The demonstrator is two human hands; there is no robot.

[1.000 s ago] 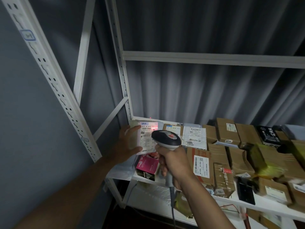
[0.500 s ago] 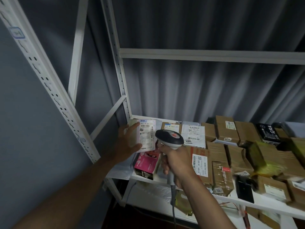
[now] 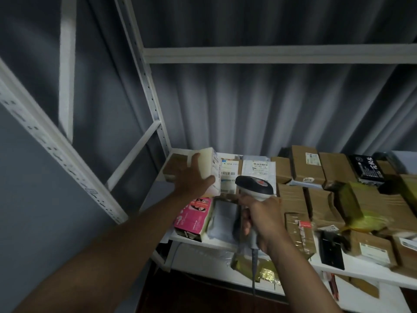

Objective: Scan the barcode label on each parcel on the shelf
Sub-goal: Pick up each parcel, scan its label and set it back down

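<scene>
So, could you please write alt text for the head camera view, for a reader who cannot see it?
A person's left hand grips a pale parcel at the left end of a white shelf, while the right hand holds a corded barcode scanner beside it. Brown cardboard boxes and a pink box crowd the shelf.

White parcel (image 3: pixel 211 171) turned label away, left hand (image 3: pixel 191 177) lowering it, red scan light gone
</scene>
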